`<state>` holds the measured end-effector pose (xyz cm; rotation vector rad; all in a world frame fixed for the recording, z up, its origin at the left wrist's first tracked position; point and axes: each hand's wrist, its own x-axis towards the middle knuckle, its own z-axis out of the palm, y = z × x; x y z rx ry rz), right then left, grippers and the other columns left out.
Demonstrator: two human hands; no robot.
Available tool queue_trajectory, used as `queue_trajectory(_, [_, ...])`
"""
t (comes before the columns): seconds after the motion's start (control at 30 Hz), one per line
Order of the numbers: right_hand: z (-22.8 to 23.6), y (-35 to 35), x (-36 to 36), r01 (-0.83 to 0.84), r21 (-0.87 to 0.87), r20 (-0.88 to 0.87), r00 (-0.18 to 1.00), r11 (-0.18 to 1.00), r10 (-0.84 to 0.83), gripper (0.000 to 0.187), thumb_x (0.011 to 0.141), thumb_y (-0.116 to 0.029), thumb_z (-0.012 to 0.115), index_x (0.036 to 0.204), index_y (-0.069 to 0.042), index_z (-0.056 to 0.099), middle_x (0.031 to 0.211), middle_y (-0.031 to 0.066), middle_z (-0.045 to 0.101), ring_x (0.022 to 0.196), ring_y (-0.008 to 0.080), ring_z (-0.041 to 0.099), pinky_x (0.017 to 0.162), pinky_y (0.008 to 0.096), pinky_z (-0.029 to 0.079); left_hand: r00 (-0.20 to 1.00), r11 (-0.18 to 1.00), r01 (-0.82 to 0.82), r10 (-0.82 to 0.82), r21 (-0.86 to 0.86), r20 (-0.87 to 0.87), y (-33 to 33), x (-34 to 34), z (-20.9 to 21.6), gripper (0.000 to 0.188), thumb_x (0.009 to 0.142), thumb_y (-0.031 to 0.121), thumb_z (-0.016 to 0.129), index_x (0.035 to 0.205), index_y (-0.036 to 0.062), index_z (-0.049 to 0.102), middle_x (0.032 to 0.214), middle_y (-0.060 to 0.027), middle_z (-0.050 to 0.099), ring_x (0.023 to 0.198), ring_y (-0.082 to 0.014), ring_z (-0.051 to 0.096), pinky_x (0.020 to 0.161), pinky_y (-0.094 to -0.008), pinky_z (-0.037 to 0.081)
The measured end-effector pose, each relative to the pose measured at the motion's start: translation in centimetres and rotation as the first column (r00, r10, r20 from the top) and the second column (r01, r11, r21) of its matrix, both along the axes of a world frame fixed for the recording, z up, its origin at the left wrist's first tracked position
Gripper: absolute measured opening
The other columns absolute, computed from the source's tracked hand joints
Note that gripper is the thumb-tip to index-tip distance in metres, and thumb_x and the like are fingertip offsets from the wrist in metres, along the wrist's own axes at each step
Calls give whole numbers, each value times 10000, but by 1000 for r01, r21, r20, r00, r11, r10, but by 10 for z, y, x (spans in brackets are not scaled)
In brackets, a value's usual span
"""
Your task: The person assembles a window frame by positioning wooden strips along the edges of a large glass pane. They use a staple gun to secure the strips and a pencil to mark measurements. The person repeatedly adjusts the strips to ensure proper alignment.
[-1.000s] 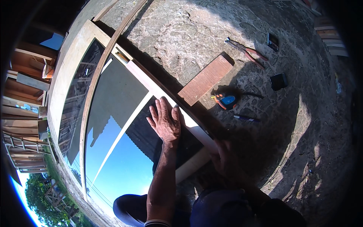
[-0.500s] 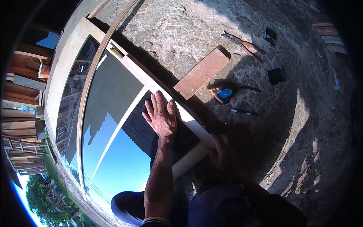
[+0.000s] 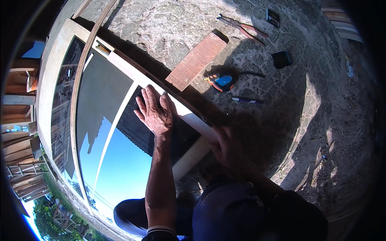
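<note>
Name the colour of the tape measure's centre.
Blue, on the tape measure; best seen in the head view.

Right of the glass panel (image 3: 102, 100), pliers (image 3: 241, 27) lie beyond the tape measure (image 3: 221, 80).

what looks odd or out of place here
Mainly the long wooden strip: it crosses over the wooden frame and juts past its upper edge. Its bend may just be lens distortion. Nothing looks spilled or plainly broken.
</note>
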<state>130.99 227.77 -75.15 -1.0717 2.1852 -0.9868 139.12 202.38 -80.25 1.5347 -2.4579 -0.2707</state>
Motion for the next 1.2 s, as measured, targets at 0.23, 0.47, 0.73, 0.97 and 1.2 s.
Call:
queue_trajectory(0.23, [-3,2,-1,-15,1,-37,999,1000,15,575,908,-168,718,1425,-58,492,1258,236,540,1095,438,623,859,500,557,1000,1000,9,-9,10,-12,0,1,0,713,1021,600,459,1592,184,365,1640,-103,363,1549,-366,223,1235,-613,57])
queue_trajectory(0.47, [-4,1,-1,-30,-23,-50,998,999,29,588,930,-197,692,1456,-49,475,1274,254,535,1108,448,615,879,497,550,1000,997,-18,16,70,27,0,0,5,740,1018,605,444,1611,180,316,1659,-90,329,1564,-351,181,1240,-601,39])
queue_trajectory(0.73, [-1,2,-1,-32,-29,-21,999,999,32,574,902,-157,721,1411,-12,497,1270,273,529,1139,462,578,936,499,499,1000,996,-11,11,86,-1,1,-1,8,736,1020,586,458,1611,171,314,1657,-107,330,1563,-363,179,1239,-605,38])
queue_trajectory(0.97, [-4,2,-1,-32,-24,1,999,999,32,581,901,-148,721,1415,-8,489,1264,282,526,1141,468,576,937,503,498,1000,998,-3,3,66,-5,1,-1,9,730,1023,586,447,1609,169,319,1650,-114,341,1560,-368,186,1235,-613,41])
queue_trajectory(1.2, [-1,2,-2,-43,-26,-56,998,999,42,566,937,-186,684,1441,-24,483,1280,269,526,1123,461,606,884,501,541,1000,998,-9,7,70,15,0,-1,8,726,1019,582,460,1607,178,328,1651,-101,343,1556,-368,201,1235,-611,43])
